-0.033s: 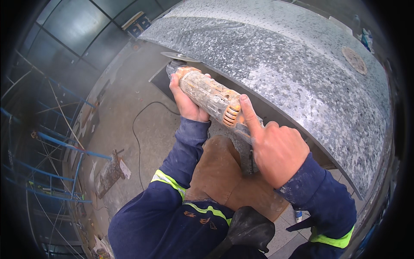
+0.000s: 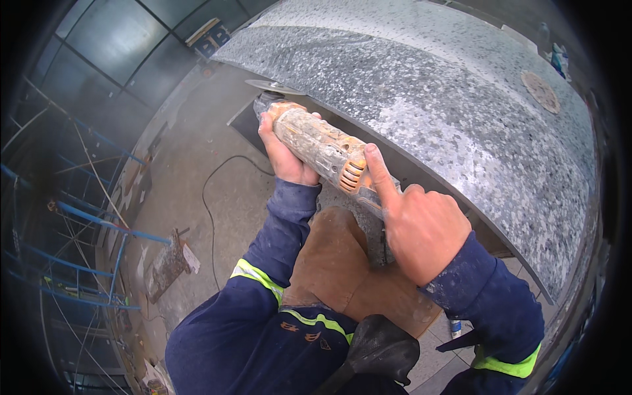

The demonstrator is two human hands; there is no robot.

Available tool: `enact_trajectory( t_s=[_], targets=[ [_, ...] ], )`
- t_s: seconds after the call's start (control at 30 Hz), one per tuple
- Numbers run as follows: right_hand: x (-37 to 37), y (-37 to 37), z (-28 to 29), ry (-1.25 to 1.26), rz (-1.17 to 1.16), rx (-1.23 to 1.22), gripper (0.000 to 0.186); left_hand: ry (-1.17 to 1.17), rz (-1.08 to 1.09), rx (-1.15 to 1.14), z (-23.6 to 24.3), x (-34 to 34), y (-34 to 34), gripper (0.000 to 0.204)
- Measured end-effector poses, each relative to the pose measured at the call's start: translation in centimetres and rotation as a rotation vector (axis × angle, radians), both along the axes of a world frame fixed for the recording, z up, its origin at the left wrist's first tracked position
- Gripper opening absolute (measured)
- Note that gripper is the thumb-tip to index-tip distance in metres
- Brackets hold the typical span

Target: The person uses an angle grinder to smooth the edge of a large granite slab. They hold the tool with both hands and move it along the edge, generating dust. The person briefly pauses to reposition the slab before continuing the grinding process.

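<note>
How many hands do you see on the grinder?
2: the left hand, its fingertips partly hidden, grips the grinder near its disc; the right hand holds the rear end, index finger extended.

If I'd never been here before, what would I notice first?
Probably the dusty grey-and-orange power tool in the middle, with the left hand near its front and the right hand at its rear. Its thin round disc sits by the edge of the big speckled slab, upper right. Blue bars show at the left.

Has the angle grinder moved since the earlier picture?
No, not visibly: the angle grinder keeps the same position against the near edge of the speckled slab.
</note>
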State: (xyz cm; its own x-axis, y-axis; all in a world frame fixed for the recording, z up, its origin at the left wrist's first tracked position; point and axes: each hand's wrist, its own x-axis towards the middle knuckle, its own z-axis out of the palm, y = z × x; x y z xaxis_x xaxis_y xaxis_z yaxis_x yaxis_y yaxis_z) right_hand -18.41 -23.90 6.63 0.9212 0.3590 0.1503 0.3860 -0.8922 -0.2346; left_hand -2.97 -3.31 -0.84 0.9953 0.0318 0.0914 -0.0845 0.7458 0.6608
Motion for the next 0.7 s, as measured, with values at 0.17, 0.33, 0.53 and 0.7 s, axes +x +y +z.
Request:
enact_trajectory(
  t_s=[0.17,0.33,0.53,0.7],
  targets=[
    [0.0,-0.1,0.3,0.009,-0.012,-0.028,0.08,0.019,-0.022,-0.033,0.3,0.1,-0.4,0.063],
    [-1.4,-1.0,0.9,0.041,-0.009,-0.073,0.075,-0.016,-0.005,0.007,0.6,-1.6,-1.2,0.063],
    [-4.0,-2.0,1.7,0.09,-0.064,-0.075,0.076,0.025,-0.06,-0.024,0.8,-3.8,-3.3,0.064],
    [-4.5,-2.6,1.3,0.101,-0.029,-0.041,0.079,0.008,-0.069,-0.034,1.2,-4.9,-3.1,0.065]
  ],
)
